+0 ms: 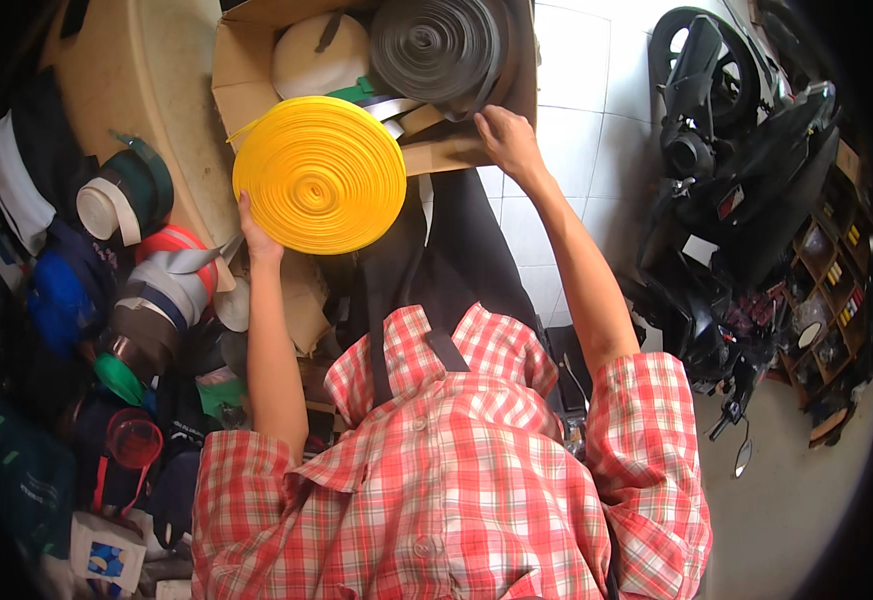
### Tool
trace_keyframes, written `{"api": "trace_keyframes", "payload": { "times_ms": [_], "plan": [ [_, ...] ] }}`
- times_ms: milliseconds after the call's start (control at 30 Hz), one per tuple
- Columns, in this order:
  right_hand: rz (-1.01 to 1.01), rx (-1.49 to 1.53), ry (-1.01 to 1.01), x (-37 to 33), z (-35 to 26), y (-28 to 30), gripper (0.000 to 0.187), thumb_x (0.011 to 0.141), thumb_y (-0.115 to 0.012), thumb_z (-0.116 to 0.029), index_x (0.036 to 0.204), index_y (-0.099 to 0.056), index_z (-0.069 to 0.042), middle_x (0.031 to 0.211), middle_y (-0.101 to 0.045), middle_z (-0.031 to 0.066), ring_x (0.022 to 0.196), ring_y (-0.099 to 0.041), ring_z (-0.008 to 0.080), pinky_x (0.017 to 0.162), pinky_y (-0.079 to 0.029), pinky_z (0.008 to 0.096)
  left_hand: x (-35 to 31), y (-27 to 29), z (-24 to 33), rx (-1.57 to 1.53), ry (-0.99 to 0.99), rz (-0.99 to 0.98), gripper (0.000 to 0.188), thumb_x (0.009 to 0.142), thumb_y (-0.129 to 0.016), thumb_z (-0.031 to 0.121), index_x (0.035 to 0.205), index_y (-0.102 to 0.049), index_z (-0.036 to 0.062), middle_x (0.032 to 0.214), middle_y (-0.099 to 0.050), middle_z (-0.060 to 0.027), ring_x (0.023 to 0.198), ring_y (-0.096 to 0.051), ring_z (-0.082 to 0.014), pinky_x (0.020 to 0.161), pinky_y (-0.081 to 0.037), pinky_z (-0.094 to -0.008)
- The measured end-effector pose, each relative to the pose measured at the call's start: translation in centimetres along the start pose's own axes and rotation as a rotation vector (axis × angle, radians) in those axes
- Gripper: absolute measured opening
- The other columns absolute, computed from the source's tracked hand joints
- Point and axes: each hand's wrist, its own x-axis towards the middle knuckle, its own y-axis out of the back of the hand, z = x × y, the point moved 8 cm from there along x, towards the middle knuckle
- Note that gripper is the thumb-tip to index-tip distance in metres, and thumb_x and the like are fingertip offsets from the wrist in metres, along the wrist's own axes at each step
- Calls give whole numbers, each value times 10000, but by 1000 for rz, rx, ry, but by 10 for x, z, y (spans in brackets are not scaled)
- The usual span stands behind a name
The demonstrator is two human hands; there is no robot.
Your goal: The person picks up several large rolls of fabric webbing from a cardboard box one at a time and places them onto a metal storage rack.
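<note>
1. Holding up a large flat yellow roll of woven strap (319, 174) from behind and below, left hand (257, 238) pressed against its lower left edge, fingers mostly hidden by the coil, so grip only partly visible.
2. Reaching forward with right hand (507, 137), fingers curled over the front edge of an open brown cardboard box (242, 75), grasping its rim just beside a folded flap.
3. Standing on edge, face toward the camera, yellow roll leaning across the box's front left corner, overlapping the opening.
4. Packed inside the box: a big dark grey coil of webbing (437, 45) at the right and a cream-white roll (319, 55) at the left, with green and white strap ends between.
5. Heaped at left on the floor: smaller rolls in green and white (127, 195), red, grey and blue (172, 285).
6. Parked at right on white tiles (572, 60), a black motorbike (727, 170), well apart from both hands.
7. Filling the lower frame, a red-and-white checked shirt (447, 480).
</note>
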Motion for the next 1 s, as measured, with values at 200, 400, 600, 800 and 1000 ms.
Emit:
{"api": "trace_keyframes", "payload": {
  "times_ms": [200, 400, 600, 800, 1000],
  "plan": [
    [-284, -145, 19, -4, -4, -53, 184, 901, -522, -204, 876, -608, -43, 852, -634, 146, 831, -625, 355, 733, -491, 470, 4, 13, 12, -2, -52, 34, 605, 953, -439, 483, 1359, -418, 35, 1296, -535, -131, 1169, -537, -276, 976, -452, -408],
    [-458, -481, 417, 21, -16, -128, 337, 830, -543, -107, 1163, -601, -108, 1214, -575, 90, 878, -660, 299, 754, -527, 413, 12, 32, 12, -107, -10, -34, 591, 954, -439, 473, 1338, -434, 23, 1268, -551, -139, 1132, -563, -269, 937, -483, -408],
    [-486, -618, 408, 33, -31, -160, 358, 822, -596, -130, 1170, -596, -47, 1043, -609, 128, 733, -683, 278, 622, -543, 368, 5, 26, -1, -187, 89, 19, 598, 952, -458, 468, 1333, -442, 7, 1251, -564, -147, 1112, -577, -260, 933, -490, -401],
    [-770, 1049, -453, 38, -91, -143, 486, 970, -464, -463, 1180, -579, -41, 1093, -610, 70, 1034, -553, 166, 931, -424, 344, -9, 44, -9, -45, -2, 166, 577, 927, -561, 411, 1291, -476, -29, 1197, -596, -140, 1033, -617, -220, 877, -518, -347],
    [-714, 596, -136, 35, -117, -122, 529, 792, -779, -244, 1169, -508, 10, 1073, -625, 102, 1012, -579, 159, 932, -435, 306, -28, 26, 2, 282, -83, 170, 579, 775, -781, 243, 1218, -538, -39, 1118, -637, -113, 980, -625, -187, 850, -510, -310]
  ]
}}
